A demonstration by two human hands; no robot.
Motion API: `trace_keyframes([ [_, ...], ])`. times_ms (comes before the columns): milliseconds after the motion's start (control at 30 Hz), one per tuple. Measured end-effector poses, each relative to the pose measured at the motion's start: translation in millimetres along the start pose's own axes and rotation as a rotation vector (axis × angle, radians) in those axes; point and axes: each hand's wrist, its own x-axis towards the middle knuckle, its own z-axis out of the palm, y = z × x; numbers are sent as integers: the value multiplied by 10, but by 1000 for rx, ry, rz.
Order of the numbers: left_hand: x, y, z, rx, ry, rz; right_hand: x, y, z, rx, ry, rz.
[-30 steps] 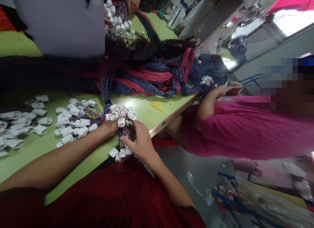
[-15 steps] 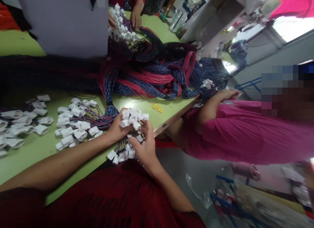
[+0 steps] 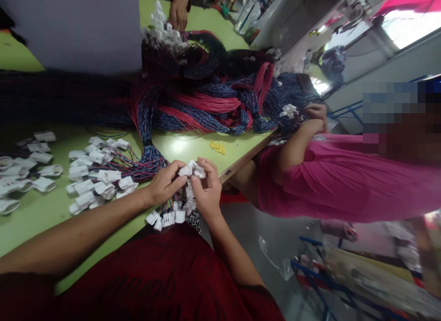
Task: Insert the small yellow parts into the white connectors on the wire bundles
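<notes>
Near mid-frame, my left hand (image 3: 164, 182) and right hand (image 3: 209, 193) grip white connectors (image 3: 188, 169), seemingly adjusting them; the next move likely needs steadiness.

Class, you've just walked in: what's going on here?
A person's left hand and right hand hold white connectors near the edge of the green table. Other connectors, wired to a tied wire bundle, lie to the left. Small yellow pieces lie beyond the hands, and a co-worker in pink is at the right.
</notes>
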Motion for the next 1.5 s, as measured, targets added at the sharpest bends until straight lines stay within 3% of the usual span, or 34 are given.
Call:
trace_keyframes([
  [167,44,21,51,-96,149,-141,-46,-12,-40,152,-25,95],
  [300,64,32,50,-218,156,-185,-64,-116,-42,-12,-50,-55],
  [433,46,47,39,-156,148,-201,-99,-133,-30,-66,-64,-200],
  [533,10,34,83,-114,214,-193,-39,39,-100,-23,-35,-70],
  [600,-7,20,121,-71,267,-141,76,232,-196,-52,62,109],
  [667,-7,11,143,-22,289,-91,238,444,-305,-179,172,175],
  [833,44,10,110,37,135,-77,629,795,-430,-410,95,148],
  [1033,23,1,65,-18,4,-27,807,844,-315,-591,-37,161],
  [1167,3,-4,71,-66,27,-50,761,860,-313,-627,-67,117],
  [1300,19,-28,112,-127,80,-110,649,888,-358,-507,-42,62],
  [1500,33,-22,107,1,72,-71,657,837,-328,-488,-16,165],
])
